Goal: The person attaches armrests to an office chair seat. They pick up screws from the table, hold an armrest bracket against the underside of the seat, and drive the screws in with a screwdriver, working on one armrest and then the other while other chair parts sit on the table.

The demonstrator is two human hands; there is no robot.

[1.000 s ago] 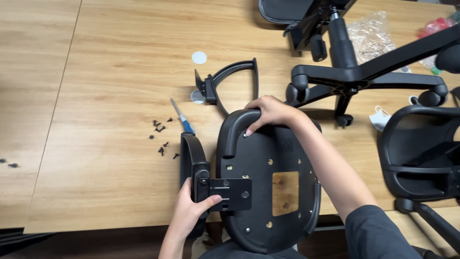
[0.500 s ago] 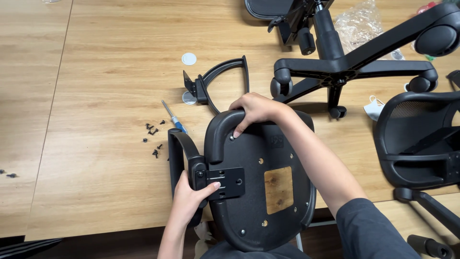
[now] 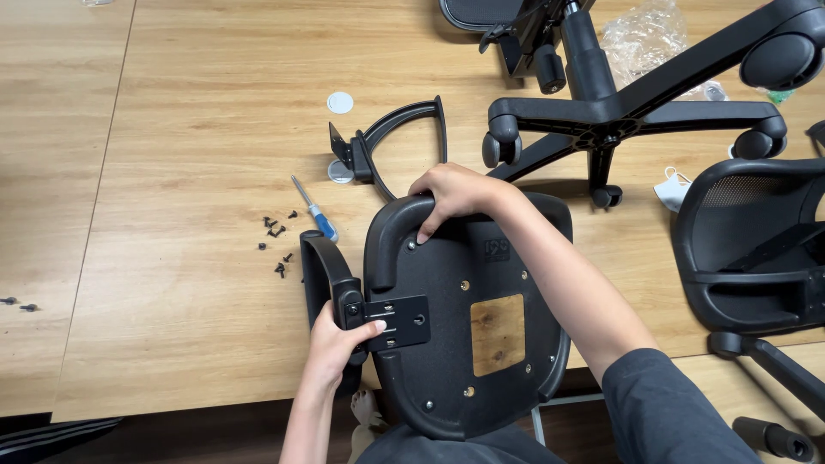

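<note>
Holding the armrest (image 3: 331, 288) bracket against the upturned chair seat (image 3: 468, 318) at the table (image 3: 172, 172) edge, we have our left hand (image 3: 339, 344) clenched around the armrest at the seat's 9 o'clock side, while our right hand (image 3: 455, 193) grasps the seat's rim at 12 o'clock. No screws show in the bracket holes; loose screws (image 3: 275, 245) and the screwdriver (image 3: 314, 210) lie at 10 o'clock, untouched. A second armrest (image 3: 400, 133) waits beyond, so we judge assembly early.
</note>
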